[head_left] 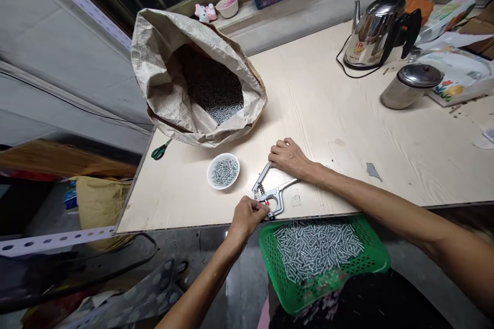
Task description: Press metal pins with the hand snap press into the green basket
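Silver snap-fastener pliers (279, 196) lie near the table's front edge, with a coil spring and a red part by the jaws. My right hand (288, 158) is closed on the upper handle; the other handle runs under my wrist. My left hand (249, 214) is at the jaw end, thumb and fingers pinched together; what they hold is too small or hidden to make out. A white bowl (223, 185) of small silver screw-like pieces (224, 170) stands just beyond my left hand. Below the table edge, a green basket (380, 257) holds many similar silver pieces (318, 247).
A large woven sack (154, 87) stands open at the back left, with more metal pieces inside. Green-handled scissors (159, 151) lie at the left edge. A steel kettle (366, 36) with a cord and a lidded metal canister (405, 90) stand at the back right.
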{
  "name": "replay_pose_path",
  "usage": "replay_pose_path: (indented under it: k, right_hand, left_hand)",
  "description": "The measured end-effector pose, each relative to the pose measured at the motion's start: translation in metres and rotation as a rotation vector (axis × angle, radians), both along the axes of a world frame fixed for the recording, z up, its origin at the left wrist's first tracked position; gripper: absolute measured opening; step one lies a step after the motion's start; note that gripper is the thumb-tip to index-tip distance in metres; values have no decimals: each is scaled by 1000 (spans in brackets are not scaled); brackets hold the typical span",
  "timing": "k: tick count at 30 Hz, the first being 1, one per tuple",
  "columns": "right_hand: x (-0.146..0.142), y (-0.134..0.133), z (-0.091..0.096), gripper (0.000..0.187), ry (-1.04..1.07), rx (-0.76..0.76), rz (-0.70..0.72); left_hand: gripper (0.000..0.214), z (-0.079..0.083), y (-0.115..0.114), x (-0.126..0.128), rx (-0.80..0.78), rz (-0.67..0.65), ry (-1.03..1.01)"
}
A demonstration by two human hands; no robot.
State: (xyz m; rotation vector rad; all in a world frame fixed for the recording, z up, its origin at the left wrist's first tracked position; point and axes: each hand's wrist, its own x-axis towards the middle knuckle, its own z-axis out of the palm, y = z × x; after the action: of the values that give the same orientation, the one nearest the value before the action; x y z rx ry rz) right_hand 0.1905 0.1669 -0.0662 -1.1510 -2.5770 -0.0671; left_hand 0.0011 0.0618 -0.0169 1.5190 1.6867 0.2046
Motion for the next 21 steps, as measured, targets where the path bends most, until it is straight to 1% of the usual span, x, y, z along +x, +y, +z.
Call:
replay_pose_path:
  k: [3, 6, 8, 10, 12, 13, 15, 16, 17, 19, 21]
  right_hand:
    - [6, 3, 3, 11, 68, -111, -6]
    - [17, 4, 4, 10, 114, -205, 65]
    - [25, 5, 4, 8, 111, -214, 84]
    - [32, 5, 3, 10, 101, -193, 67]
    - [37, 3, 2, 13, 100, -167, 48]
    - [38, 2, 2, 15, 101, -157, 42]
    - [39, -1, 2, 16, 102, -145, 26]
    - [39, -2, 1, 16, 104, -143, 16]
    - [39, -4, 1, 16, 105, -143, 5]
    - [39, -6, -1, 15, 104, -141, -15]
    - [38, -8, -2, 13, 101, -136, -30]
  left_hand:
    - [35, 0, -2, 1, -17, -41, -4]
    - [29, -3, -3, 2, 21, -11, 34]
    - [25, -5, -4, 2, 29, 7, 68]
    - [23, -6, -4, 2, 24, 16, 96]
    - [21, -5, -4, 1, 20, 40, 119]
    - [20, -3, -6, 2, 47, 67, 135]
    - [16, 3, -11, 6, 191, 111, 154]
    - [15, 5, -16, 11, 295, 107, 144]
    - [14, 7, -20, 18, 404, 73, 118]
    - [13, 7, -28, 36, 570, -74, 22]
    - [12, 1, -32, 56, 640, -230, -60]
